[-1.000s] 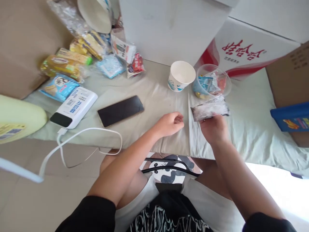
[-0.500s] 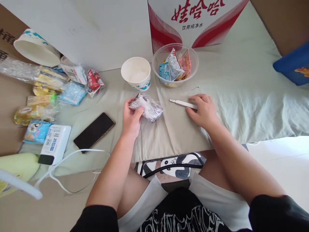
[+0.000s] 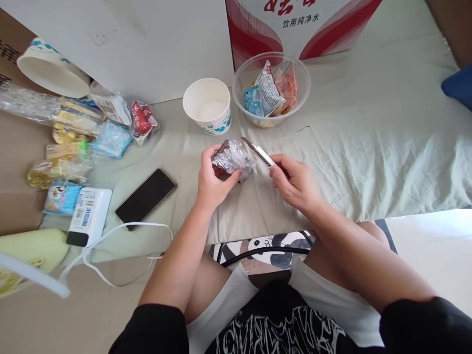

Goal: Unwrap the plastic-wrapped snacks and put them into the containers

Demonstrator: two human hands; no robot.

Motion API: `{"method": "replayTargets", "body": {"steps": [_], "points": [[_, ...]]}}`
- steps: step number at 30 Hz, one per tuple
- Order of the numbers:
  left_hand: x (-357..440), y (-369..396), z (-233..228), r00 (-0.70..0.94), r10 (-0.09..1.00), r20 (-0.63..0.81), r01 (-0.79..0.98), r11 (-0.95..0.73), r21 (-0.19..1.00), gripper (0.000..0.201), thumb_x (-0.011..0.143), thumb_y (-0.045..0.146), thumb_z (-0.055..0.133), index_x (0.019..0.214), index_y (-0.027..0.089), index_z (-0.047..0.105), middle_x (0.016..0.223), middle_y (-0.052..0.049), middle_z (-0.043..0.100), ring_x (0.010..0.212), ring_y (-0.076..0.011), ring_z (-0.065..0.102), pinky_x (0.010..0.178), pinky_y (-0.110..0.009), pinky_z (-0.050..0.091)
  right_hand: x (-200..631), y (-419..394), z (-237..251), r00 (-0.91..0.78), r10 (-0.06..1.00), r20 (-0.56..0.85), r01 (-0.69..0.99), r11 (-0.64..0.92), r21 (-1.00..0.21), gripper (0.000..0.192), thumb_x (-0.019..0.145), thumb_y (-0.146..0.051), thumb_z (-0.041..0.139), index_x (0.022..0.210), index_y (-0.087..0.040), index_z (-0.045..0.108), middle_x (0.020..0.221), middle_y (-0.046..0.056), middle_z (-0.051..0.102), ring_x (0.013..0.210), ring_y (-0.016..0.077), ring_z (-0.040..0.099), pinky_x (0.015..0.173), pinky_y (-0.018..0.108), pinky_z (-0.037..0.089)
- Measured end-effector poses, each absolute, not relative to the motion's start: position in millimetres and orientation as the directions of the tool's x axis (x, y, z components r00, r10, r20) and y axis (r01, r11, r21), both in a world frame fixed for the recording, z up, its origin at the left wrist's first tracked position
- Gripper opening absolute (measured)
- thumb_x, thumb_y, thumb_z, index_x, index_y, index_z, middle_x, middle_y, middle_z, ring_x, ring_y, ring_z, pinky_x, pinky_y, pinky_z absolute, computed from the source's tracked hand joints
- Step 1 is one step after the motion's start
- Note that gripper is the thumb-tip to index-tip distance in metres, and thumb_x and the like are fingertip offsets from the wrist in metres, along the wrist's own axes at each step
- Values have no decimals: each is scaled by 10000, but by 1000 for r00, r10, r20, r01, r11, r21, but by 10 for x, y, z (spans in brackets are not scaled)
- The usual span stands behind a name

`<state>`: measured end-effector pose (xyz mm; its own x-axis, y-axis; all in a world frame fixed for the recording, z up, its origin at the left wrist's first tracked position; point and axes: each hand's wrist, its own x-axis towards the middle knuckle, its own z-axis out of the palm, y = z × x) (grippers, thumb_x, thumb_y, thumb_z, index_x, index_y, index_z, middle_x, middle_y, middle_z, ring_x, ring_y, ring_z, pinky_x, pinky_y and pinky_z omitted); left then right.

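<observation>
Between the thumb and fingers of my left hand is a dark block wrapped in clear plastic film, tilted up off the cloth. My right hand is closed round the handle of a small knife with a white handle and a narrow metal blade. Its blade points up and left, close to the block's upper right side; whether they touch I cannot tell. Just beyond the block stands a white paper cup with a blue pattern. Right of the cup is a clear plastic bowl holding several snack packets.
A black phone lies to the left, beside a white power bank with a white cable. Several wrapped snacks and a tipped paper cup crowd the far left. Behind stands a white and red carton.
My right hand has lifted the knife off the cloth and brought it left to the block. My left hand has moved slightly right and tilted the wrapped block up.
</observation>
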<state>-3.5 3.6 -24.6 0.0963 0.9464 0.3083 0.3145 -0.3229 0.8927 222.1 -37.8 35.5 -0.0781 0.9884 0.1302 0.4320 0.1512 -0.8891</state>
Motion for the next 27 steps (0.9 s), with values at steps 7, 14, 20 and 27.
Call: {"method": "replayTargets", "body": {"steps": [7, 14, 20, 27], "points": [[110, -82, -54, 373, 817, 440, 382, -567, 730, 537, 872, 397, 770, 1327, 267, 516, 1245, -92, 675, 1146, -248, 691, 1001, -401, 576, 2090, -383, 338, 18, 998, 59, 264, 52, -963, 423, 783, -560, 775, 961, -249, 549, 616, -80, 440, 541, 112, 375, 587, 288, 339], [232, -112, 29, 284, 894, 347, 248, -418, 874, 415, 934, 498, 698, 1250, 257, 576, 1179, -69, 693, 996, -195, 717, 861, -323, 597, 2087, -372, 362, 61, 997, -52, 130, -60, -990, 263, 828, -432, 677, 872, -234, 510, 737, -35, 550, 643, 115, 469, 627, 282, 386], [251, -64, 60, 196, 980, 43, -63, -31, 998, 565, 801, 611, 831, 1191, 290, 579, 1003, -15, 691, 772, -140, 697, 663, -251, 569, 2110, -339, 318, 56, 984, -167, 25, -169, -985, 304, 791, -432, 717, 929, -227, 540, 747, -47, 530, 628, 103, 481, 582, 268, 380], [187, 10, 30, 222, 967, -121, -184, 164, 969, 685, 770, 653, 830, 1316, 397, 506, 974, 8, 695, 688, -171, 679, 595, -313, 558, 2141, -351, 339, 56, 987, -148, -36, -146, -989, 307, 796, -456, 711, 898, -236, 522, 738, -36, 514, 654, 112, 475, 568, 261, 371]]}}
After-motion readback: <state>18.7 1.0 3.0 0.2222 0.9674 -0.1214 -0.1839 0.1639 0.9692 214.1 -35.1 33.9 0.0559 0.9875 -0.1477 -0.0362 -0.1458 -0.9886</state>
